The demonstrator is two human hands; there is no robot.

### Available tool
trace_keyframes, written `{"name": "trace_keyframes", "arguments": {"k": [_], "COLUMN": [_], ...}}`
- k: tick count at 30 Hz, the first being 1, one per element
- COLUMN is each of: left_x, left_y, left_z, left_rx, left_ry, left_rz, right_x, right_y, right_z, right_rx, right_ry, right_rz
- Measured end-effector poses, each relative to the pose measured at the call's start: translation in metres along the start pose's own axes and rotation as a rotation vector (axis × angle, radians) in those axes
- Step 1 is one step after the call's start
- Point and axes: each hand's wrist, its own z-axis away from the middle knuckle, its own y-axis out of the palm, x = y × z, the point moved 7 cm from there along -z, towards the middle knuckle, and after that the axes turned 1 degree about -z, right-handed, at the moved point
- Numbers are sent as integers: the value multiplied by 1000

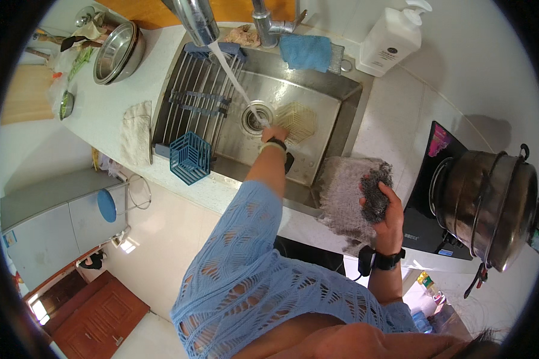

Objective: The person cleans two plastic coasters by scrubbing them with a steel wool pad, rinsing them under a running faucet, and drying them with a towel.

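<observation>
Inside the stainless steel sink [292, 168], my left hand [275, 133] is curled at the end of the water stream [236, 83], beside the drain [251, 117]. It is right by the edge of a pale yellow lattice basket [298, 120] on the sink floor. Its fingers are hidden, so I cannot tell whether they grip the basket. My right hand [390, 220] holds a dark grey steel-wool scrubber [377, 193] above a greyish cloth [341, 193] at the sink's right front corner. Water runs from the faucet spout [197, 24].
A roll-up drying rack [197, 85] spans the sink's left side, with a dark teal lattice basket [190, 158] at its near end. A blue cloth [305, 51] and white pump bottle [388, 42] are behind. A large steel pot [480, 202] stands right; metal bowls [117, 56] stand left.
</observation>
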Motion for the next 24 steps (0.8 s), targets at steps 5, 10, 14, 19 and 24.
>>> {"name": "trace_keyframes", "arguments": {"k": [5,10,14,19,24], "left_x": [-6,32,-3,-33,-19], "left_y": [-29,-77,-111,-128,-171], "left_z": [81,149,203,201,216], "left_rx": [54,143,250,309,91], "left_ry": [-93,115,334,389,586], "left_rz": [1420,1511,1682,1814,1849], "right_x": [-4,-63,-70,-26,-40], "right_y": [4,66,71,131,223], "right_z": [-18,-44,-49,-53,-69], "right_rx": [36,304,300,413,565], "right_ry": [16,235,267,153,180], "right_rz": [-15,-78,-17,25,89]}}
